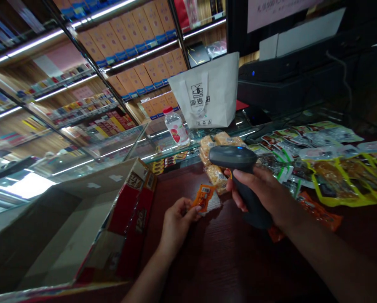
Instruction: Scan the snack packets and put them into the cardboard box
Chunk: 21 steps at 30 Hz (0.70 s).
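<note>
My left hand (pixel 177 223) pinches a small orange snack packet (pixel 204 197) by its near edge, with its barcode facing up. Under the packet lies a whitish textured piece (pixel 214 203), partly covered. In my right hand (pixel 267 189) is a dark grey barcode scanner (pixel 234 157), gripped by its handle, with a blue light on top. Its head is above and to the right of the packet. Behind the scanner sit clear-wrapped tan snacks (pixel 216 173). Orange-red packets (pixel 317 210) lie partly hidden beyond my right forearm.
An open cardboard box (pixel 112 235) stands at the left. Yellow-edged food packs (pixel 336 172) and other pouches spread over the right. A white paper bag (pixel 216 97) and a red-capped bottle (pixel 176 126) stand on the glass counter behind. Stocked shelves rise beyond.
</note>
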Motion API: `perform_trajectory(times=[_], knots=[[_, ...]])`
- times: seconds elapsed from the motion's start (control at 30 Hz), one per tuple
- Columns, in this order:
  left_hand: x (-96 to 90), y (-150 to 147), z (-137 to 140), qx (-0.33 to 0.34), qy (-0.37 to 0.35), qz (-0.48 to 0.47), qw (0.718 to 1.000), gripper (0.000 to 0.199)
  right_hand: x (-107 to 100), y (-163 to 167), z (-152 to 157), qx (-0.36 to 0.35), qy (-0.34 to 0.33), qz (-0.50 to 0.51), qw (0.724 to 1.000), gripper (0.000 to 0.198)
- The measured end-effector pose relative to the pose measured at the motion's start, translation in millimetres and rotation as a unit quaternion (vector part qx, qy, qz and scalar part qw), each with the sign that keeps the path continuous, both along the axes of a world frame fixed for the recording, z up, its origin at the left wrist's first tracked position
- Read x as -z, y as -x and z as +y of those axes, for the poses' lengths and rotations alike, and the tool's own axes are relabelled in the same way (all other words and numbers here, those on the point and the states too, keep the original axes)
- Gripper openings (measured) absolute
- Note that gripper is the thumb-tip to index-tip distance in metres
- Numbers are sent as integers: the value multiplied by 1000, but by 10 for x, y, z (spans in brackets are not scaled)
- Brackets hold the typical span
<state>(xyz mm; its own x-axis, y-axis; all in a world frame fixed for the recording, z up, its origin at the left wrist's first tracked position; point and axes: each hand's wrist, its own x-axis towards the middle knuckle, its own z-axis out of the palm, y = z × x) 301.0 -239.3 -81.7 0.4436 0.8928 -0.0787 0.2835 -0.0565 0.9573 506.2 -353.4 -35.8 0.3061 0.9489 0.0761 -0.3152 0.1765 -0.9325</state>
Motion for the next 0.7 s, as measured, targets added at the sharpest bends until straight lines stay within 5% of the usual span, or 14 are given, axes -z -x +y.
perform_trajectory(times=[0.27,0.7], knots=[[106,94,90,-103,98,-118,983,31,55,63,25,-19,58,-28,998,38],[53,121,94,-124,110,-163,973,28,349,292,98,-78,109,-29,991,45]])
